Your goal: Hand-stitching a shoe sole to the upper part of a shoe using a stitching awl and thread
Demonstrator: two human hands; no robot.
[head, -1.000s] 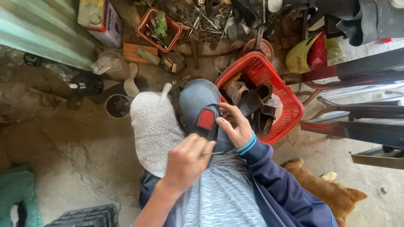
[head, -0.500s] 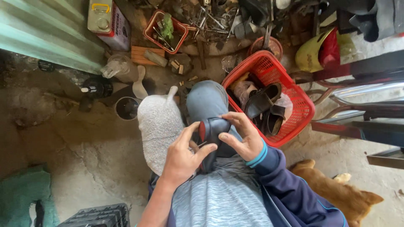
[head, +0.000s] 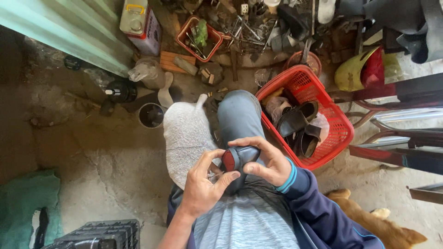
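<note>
View: looking straight down from the person's head at their lap; they sit low over a rough concrete floor [head: 92, 166].
Left hand [head: 203, 184]: fingers curled together, thumb tip pressed on the red end of a dark shoe [head: 237, 159]. Something thin shows between the fingertips, too small to identify.
Right hand [head: 267, 161]: wrapped over the shoe from the right, fingers across its top and thumb underneath, clamped on it. A dark blue sleeve with a light blue cuff covers the wrist.
Shoe: dark, with a red patch at the end facing the left hand. It sits between both hands, just above the person's lap, over the right knee in blue trousers [head: 237, 115].
Grey cloth [head: 187, 138]: a speckled grey piece draped over the left knee, touching the left hand's fingers.
Red basket [head: 339, 131]: plastic mesh, on the floor just right of the right knee. It holds dark sandals [head: 297, 122] and some pale wrapped material.
Small pot [head: 151, 115]: round, dark inside, on the floor near the top left edge of the cloth.
Far floor: a yellowish canister [head: 140, 25], a small orange tray [head: 200, 37] with scraps in it, and a heap of metal tools and odds and ends.
Dog [head: 369, 219]: tan fur, lying on the floor at the lower right, beside the person's right arm.
Lower left: a green cloth [head: 23, 203] and a black plastic crate [head: 99, 233].
</note>
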